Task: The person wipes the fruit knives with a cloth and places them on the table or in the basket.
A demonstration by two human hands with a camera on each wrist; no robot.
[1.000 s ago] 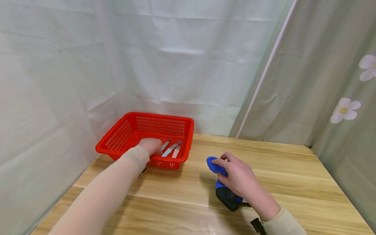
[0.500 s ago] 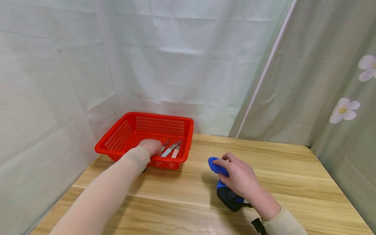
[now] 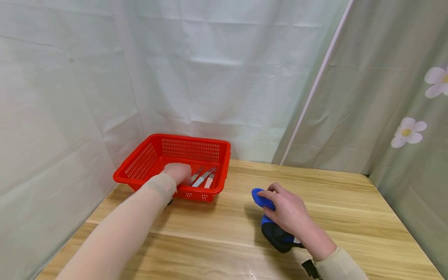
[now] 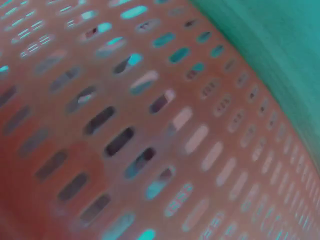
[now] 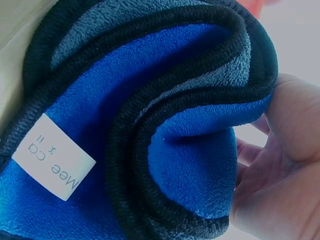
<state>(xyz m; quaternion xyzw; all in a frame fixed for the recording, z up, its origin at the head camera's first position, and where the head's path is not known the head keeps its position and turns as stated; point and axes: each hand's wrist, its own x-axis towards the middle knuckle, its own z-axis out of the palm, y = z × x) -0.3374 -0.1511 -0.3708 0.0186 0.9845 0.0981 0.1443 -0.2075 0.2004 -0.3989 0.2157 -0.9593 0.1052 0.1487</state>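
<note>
My left hand (image 3: 179, 174) reaches over the near side of the red plastic basket (image 3: 192, 137) and down inside it. Its fingers are hidden, so what they hold or touch cannot be seen. Beside it in the basket lie a knife with a light blue handle (image 3: 198, 181), a knife with a pink handle (image 3: 209, 182) and another slim blade (image 3: 196, 174). The left wrist view shows mostly the slotted basket wall (image 4: 165, 120). Over the table, my right hand (image 3: 288, 210) pinches a folded blue towel (image 3: 263, 200) with black edging and a white label (image 5: 54, 157).
The basket stands at the back left of the wooden table (image 3: 217, 237), close to a pale curtain (image 3: 217, 77). Another curtain with flowers (image 3: 408, 132) hangs along the right side.
My right hand has drifted slightly to the right with the towel still pinched. The left hand stays in the basket, barely shifted.
</note>
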